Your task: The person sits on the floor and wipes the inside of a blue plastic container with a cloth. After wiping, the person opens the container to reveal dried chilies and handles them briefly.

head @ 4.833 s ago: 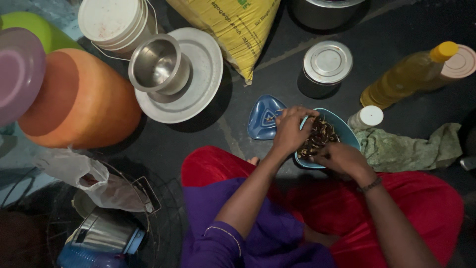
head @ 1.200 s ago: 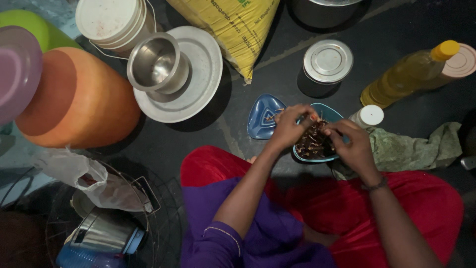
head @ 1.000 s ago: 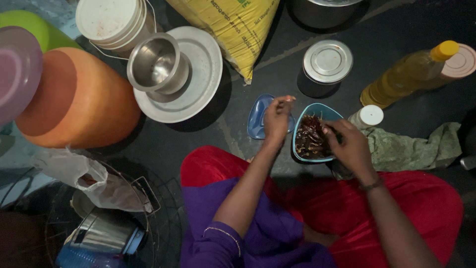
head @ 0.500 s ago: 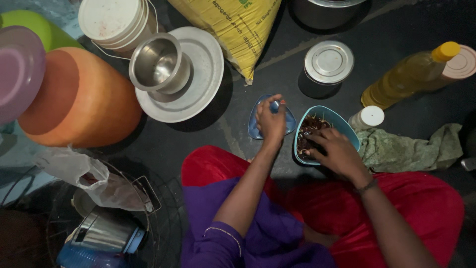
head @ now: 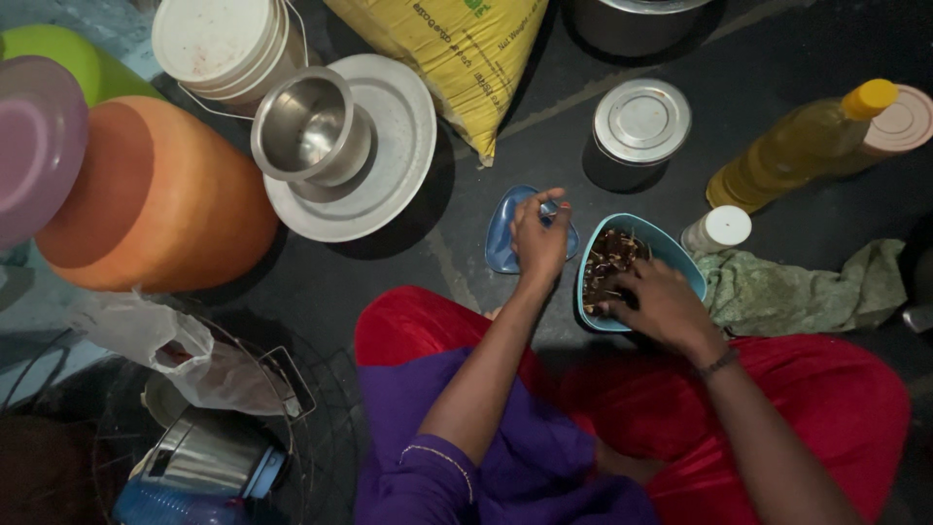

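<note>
Single head-worn view, straight down, close over the lap; dark floor [head: 466, 262] at arm's reach

Large yellow woven plastic sack [head: 457, 53], printed panel in green and dark ink: top centre, lying on dark floor, corner pointing toward round steel tin.

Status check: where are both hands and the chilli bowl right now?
Left hand over small blue dish, fingers pinched. Right hand in teal bowl of dried chillies. White-capped bottle close beside bowl.
</note>
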